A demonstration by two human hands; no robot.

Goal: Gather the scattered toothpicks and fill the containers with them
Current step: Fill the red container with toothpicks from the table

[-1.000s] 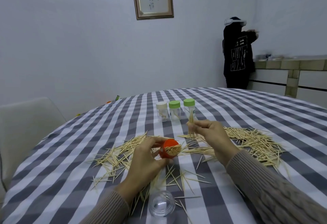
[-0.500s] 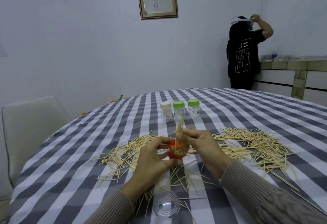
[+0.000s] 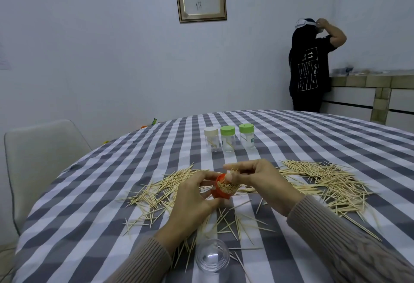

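My left hand (image 3: pixel 190 195) grips an orange container (image 3: pixel 220 189) tilted toward me, its mouth packed with toothpick tips. My right hand (image 3: pixel 257 179) is against the container's mouth, its fingertips pinching toothpicks that go into it. Loose toothpicks lie in a heap (image 3: pixel 331 179) to the right and a scatter (image 3: pixel 161 191) to the left on the checked tablecloth. Three capped clear containers stand farther back: a white-lidded one (image 3: pixel 211 139) and two green-lidded ones (image 3: pixel 227 138) (image 3: pixel 246 135).
A clear plastic lid or cup (image 3: pixel 212 258) sits near the table's front edge between my forearms. A pale chair (image 3: pixel 42 148) stands at the left. A person in a black shirt (image 3: pixel 310 63) stands by a counter at the back right.
My right hand brought a pinch of toothpicks from the air down into the orange container's mouth. The toothpicks that stood tall above the container a half second ago are now sunk in.
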